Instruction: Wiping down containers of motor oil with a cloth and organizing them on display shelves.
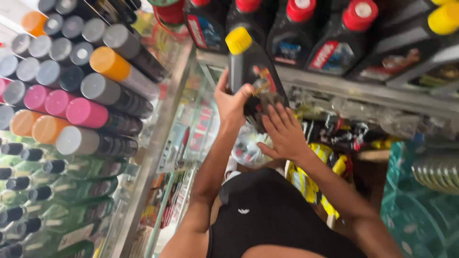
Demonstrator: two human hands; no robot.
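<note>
A dark grey oil bottle (251, 67) with a yellow cap is held up in front of a shelf. My left hand (232, 102) grips its left side, fingers wrapped around the body. My right hand (283, 131) lies flat with fingers spread against the bottle's lower part, pressing a dark cloth or pad on it. Below the hands hangs a clear bag of small parts (248, 145).
A metal shelf (363, 91) carries several black oil bottles with red caps (296, 33) and yellow caps. On the left stand rows of spray cans (95, 91) with grey, orange and pink lids. A glass display case (177, 157) and yellow packets (306, 184) lie below.
</note>
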